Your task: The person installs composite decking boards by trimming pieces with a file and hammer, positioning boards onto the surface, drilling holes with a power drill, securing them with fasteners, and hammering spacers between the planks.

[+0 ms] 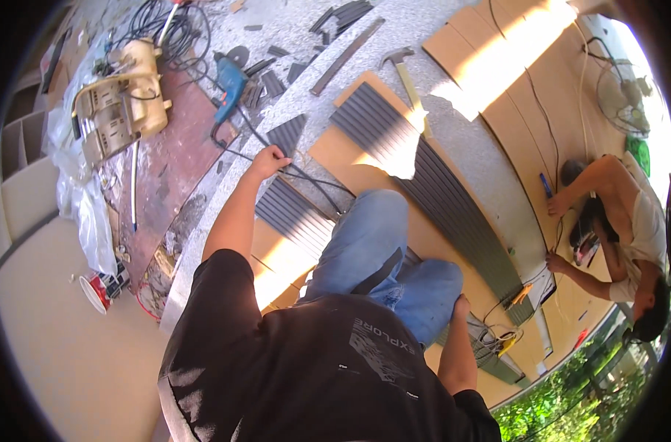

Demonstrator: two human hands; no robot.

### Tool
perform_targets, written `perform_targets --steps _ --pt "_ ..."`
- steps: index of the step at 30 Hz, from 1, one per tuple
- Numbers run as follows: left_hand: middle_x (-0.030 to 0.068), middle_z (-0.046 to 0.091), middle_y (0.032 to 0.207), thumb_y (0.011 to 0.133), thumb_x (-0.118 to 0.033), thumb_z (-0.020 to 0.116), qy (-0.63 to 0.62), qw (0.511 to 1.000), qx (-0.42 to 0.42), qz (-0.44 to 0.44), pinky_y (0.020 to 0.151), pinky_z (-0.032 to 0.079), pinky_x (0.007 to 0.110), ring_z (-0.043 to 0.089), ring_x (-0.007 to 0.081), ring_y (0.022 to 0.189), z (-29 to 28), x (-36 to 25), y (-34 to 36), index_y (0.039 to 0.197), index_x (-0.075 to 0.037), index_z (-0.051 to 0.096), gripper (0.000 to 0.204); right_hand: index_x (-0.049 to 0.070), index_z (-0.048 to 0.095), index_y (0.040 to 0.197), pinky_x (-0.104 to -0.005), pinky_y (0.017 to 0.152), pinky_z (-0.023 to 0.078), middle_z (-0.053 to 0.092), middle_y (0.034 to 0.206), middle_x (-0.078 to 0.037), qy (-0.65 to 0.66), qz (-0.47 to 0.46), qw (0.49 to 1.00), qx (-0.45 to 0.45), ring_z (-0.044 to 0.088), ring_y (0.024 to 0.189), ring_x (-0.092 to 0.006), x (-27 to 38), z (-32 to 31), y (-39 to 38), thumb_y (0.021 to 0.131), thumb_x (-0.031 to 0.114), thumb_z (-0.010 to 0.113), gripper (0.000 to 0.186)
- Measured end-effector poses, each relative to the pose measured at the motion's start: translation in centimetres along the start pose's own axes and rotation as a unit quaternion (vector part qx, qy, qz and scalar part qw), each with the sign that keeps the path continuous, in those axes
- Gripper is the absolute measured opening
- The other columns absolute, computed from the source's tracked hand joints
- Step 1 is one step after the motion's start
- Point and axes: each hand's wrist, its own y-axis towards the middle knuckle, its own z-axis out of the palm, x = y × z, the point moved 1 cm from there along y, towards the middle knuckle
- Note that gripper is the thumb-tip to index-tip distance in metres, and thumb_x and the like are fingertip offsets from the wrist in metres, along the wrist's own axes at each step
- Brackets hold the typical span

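My left hand [267, 161] is closed, fingers pinched together around a black cable [317, 186] that runs past my knee. Just beyond the fingertips lies a cut, pointed piece of dark ribbed panel [287, 134]. A longer ribbed panel strip [293, 211] is beneath that forearm, partly in sunlight. The blue power drill [230, 87] rests on the ground farther out, its cord trailing toward my hand. My right hand [461, 306] is against the outer side of my bent right knee [435, 291]; its fingers are mostly hidden.
Long ribbed panels [453, 199] lie on brown boards [335, 155] before me. A hammer [405, 77] and metal strip [348, 57] lie beyond. At left stand a beige machine [133, 99] and plastic sheeting [74, 169]. Another person [623, 214] crouches at right, near a fan [623, 92].
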Motion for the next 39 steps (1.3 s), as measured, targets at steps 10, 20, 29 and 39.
perform_targets --steps 10,20,29,39 --pt "0.0028 0.060 0.081 0.082 -0.014 0.084 -0.108 0.987 -0.069 0.095 0.071 0.050 0.031 0.055 0.0136 0.075 6.5 2.6 0.9 0.097 -0.006 0.061 0.029 -0.006 0.071 0.095 -0.0553 0.083 0.052 0.070 0.106 -0.033 -0.219 -0.180 0.958 -0.039 0.066 0.094 -0.0528 -1.6 -1.3 1.1 0.096 0.028 0.048 0.040" --pt "-0.0002 0.059 0.080 0.082 -0.010 0.087 -0.111 0.992 0.035 0.057 0.069 0.047 0.027 0.054 0.0115 0.074 3.9 1.9 2.8 0.090 -0.006 0.061 0.027 -0.003 0.069 0.096 -0.0545 0.091 0.053 0.069 0.104 -0.032 -0.106 -0.081 0.987 -0.093 0.067 0.099 -0.0492 5.8 -2.3 -7.0 0.097 0.026 0.045 0.037" --pt "0.0067 0.066 0.085 0.082 -0.013 0.086 -0.049 0.996 0.074 0.033 0.072 0.052 0.032 0.060 0.0168 0.077 2.5 1.0 3.7 0.091 -0.001 0.061 0.029 -0.002 0.071 0.098 -0.0531 0.092 0.053 0.071 0.102 -0.031 -0.061 -0.079 0.989 -0.106 0.068 0.099 -0.0482 6.7 -2.9 -8.9 0.095 0.025 0.048 0.035" --pt "0.0102 0.071 0.087 0.087 -0.014 0.079 0.067 0.991 0.025 0.113 0.077 0.054 0.036 0.063 0.0209 0.079 1.7 -3.0 0.3 0.091 0.002 0.067 0.020 -0.001 0.073 0.106 -0.0510 0.094 0.053 0.071 0.107 -0.028 0.098 -0.010 0.987 -0.126 0.068 0.104 -0.0452 3.1 -2.6 -9.4 0.094 0.026 0.051 0.037"
